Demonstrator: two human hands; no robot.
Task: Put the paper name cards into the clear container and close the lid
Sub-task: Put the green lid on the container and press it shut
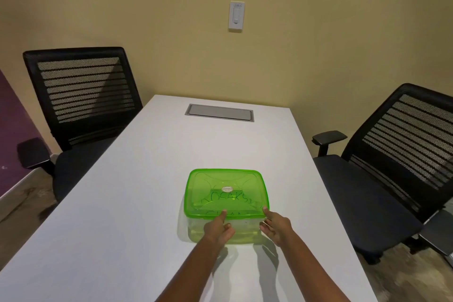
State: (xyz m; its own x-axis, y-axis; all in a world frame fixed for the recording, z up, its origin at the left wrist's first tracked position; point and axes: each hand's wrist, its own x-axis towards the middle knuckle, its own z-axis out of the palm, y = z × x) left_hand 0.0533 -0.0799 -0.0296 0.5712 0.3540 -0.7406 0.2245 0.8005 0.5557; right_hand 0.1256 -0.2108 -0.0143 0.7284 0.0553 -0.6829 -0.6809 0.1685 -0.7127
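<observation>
A clear container [245, 234] stands on the white table [122, 216], covered by a translucent green lid [226, 191]. Through the lid I see paper name cards [228, 198] with dark handwriting inside. My left hand [218, 228] rests against the container's near side, its thumb pressing on the lid's front edge. My right hand [275, 227] is at the near right corner, thumb on the lid's rim and fingers against the container wall. No loose cards lie on the table.
A grey cable hatch [219, 112] is set into the far end of the table. Black mesh office chairs stand at the left [81, 95] and right [392, 167]. A wall switch [236, 16] is on the yellow wall.
</observation>
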